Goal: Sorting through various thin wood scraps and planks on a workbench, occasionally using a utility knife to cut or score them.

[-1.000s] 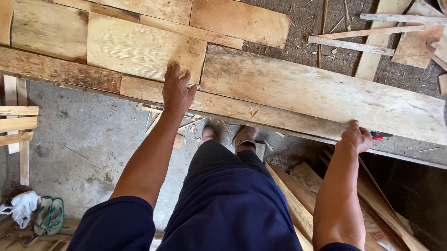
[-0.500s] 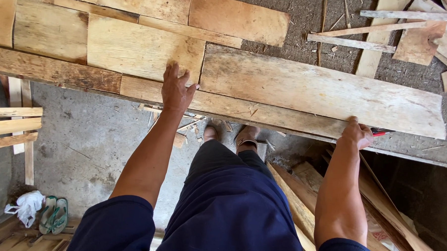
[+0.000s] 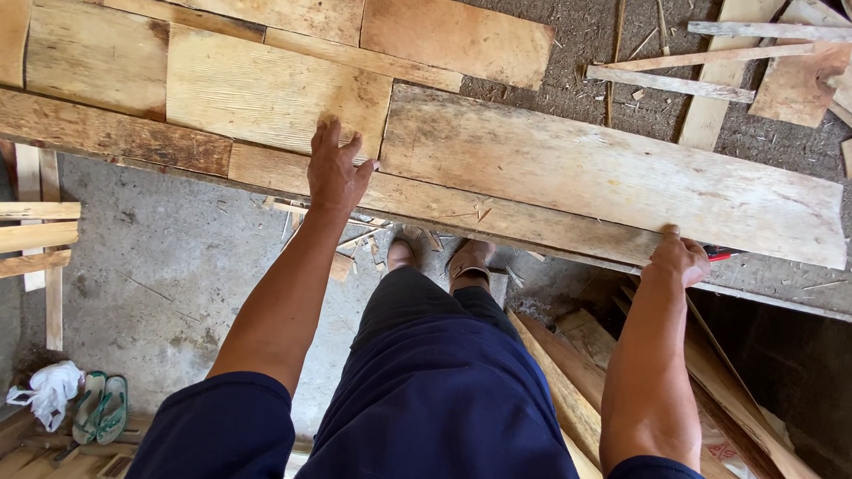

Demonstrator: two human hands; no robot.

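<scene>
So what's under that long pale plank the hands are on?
The long pale wooden plank rests on a narrower board; below, grey concrete floor and feet show. What lies directly beneath the plank is covered.

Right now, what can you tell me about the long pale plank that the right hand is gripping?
The long pale plank is rough, unpainted wood, whitish and weathered, with dark stains and uneven edges. It lies flat and a little slanted on the work surface, across other boards, with its right end over the sawdust-covered area. The right hand takes its near edge, thumb on top. The left hand lies flat beside its left end, on the neighbouring boards. No nails or cuts can be made out.
</scene>
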